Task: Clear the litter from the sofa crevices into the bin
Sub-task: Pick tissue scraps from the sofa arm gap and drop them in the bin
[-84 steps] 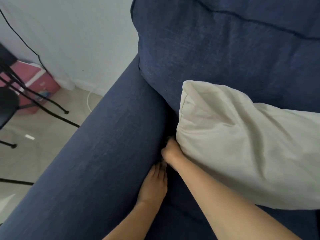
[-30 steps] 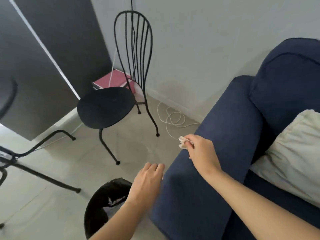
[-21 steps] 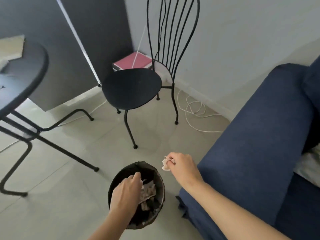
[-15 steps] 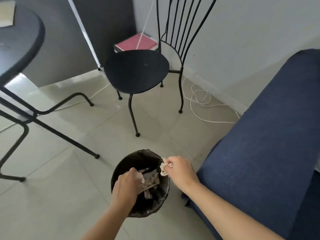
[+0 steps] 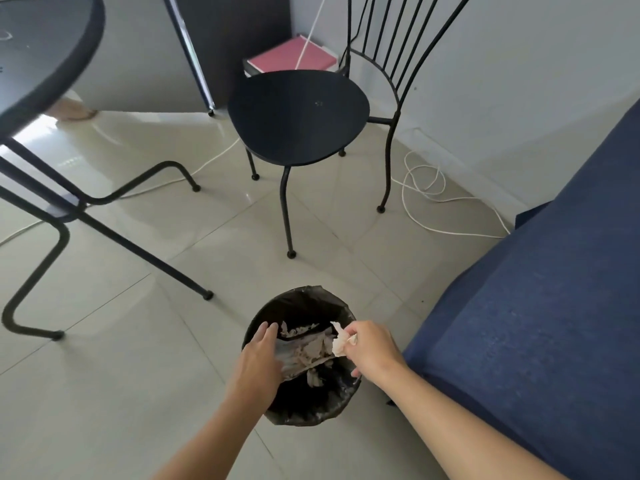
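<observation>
On the tiled floor beside the navy sofa arm stands a small round bin with a black liner. Several crumpled papers lie inside it. My left hand hovers palm down over the bin's left rim with its fingers stretched out, and nothing shows in it. My right hand is over the right rim and pinches a crumpled white piece of litter above the opening.
A black metal chair stands just beyond the bin. A round dark table with angled black legs is at the left. A white cable loops on the floor by the wall. A pink box sits behind the chair.
Both hands left the sofa crevice and came over the bin. The left hand's fingers have straightened and the white scrap it held is gone. The right hand still holds its litter.
</observation>
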